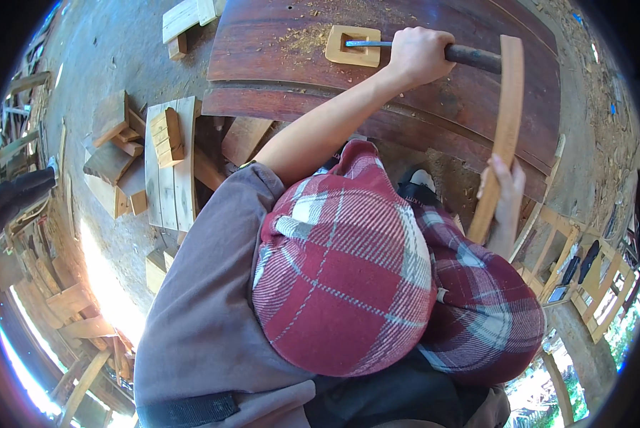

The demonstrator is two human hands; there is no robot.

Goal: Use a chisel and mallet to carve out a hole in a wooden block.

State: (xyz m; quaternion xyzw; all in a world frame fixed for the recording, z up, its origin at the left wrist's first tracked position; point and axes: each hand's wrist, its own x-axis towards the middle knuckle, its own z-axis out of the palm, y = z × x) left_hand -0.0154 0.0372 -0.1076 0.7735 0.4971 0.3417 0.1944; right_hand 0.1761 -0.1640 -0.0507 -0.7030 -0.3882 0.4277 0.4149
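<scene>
My left hand (421, 55) is closed around a chisel (473, 57) held almost level across the picture. Its metal blade reaches into the square hollow of a small pale wooden block (333, 51) on the dark reddish workbench (263, 68). Lower right, my right hand (505, 187) grips the near part of a long, flat wooden bar (507, 107). The bar's far part lies against or just over the chisel's handle end; whether they touch I cannot tell. Part of my left hand's grip is hidden by its own back.
Yellowish wood shavings (307, 37) are scattered beside the block. Left of the bench, a notched wooden block (166, 137) rests on a plank stool (188, 182), with several offcuts (109, 164) beside it. A slatted wooden frame (605, 285) stands at the right.
</scene>
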